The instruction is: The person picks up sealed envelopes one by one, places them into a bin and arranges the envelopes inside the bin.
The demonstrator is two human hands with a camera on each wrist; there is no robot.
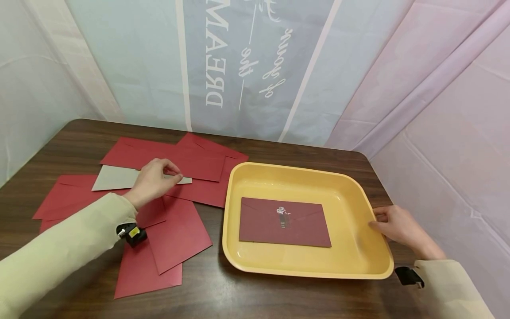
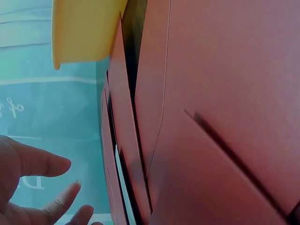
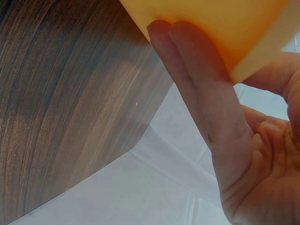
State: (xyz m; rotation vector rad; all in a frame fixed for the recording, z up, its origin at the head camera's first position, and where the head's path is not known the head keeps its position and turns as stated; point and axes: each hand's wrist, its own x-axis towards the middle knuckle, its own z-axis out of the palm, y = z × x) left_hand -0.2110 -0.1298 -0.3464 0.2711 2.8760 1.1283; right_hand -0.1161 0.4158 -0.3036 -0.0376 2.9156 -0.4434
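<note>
My left hand [image 1: 153, 181] hovers over a spread of red envelopes [image 1: 181, 235] on the left of the table. In the left wrist view its thumb and fingers [image 2: 51, 164] stand apart with nothing between them. Below it in the head view is a light grey flat piece [image 1: 115, 178], partly covered by a red envelope [image 1: 159, 155]. My right hand [image 1: 400, 226] holds the right wall of a yellow plastic tub [image 1: 307, 268], thumb over the rim and fingers against the outside [image 3: 201, 70]. Inside the tub lies a dark red envelope [image 1: 263, 221] with a small printed design.
The dark wood table [image 1: 223, 292] has rounded far corners. A printed cloth backdrop [image 1: 151, 66] hangs behind it, and a pale curtain [image 1: 450, 155] stands on the right. Several red envelopes overlap one another, some reaching close to the tub's left side.
</note>
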